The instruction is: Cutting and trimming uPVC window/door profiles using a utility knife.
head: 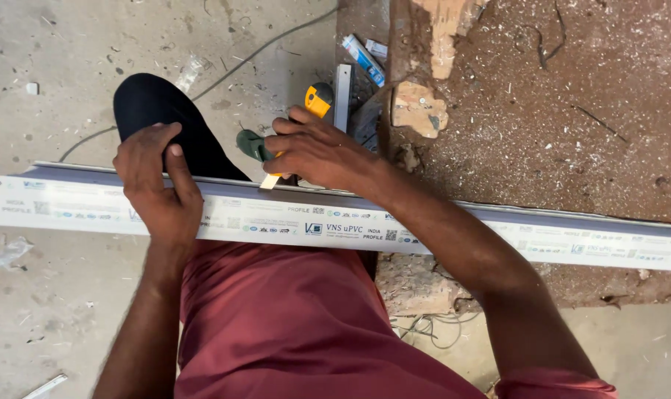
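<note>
While the long white plastic window profile point(335, 225) lies across the person's lap and spans the dusty concrete floor point(62, 66) from edge to edge of the view, marking it cleanly seems to depend on keeping it from rocking. The left hand point(158, 188) presses flat on its top face, fingers spread over the far edge and holding nothing. The right hand point(317, 151) has its fingers closed on a small yellow-tipped marking tool point(270, 179), whose tip touches the profile's far edge just beside the left hand. A steady downward press and a short, light stroke would likely serve best. A yellow tape measure point(318, 100) lies on the floor beyond.
</note>
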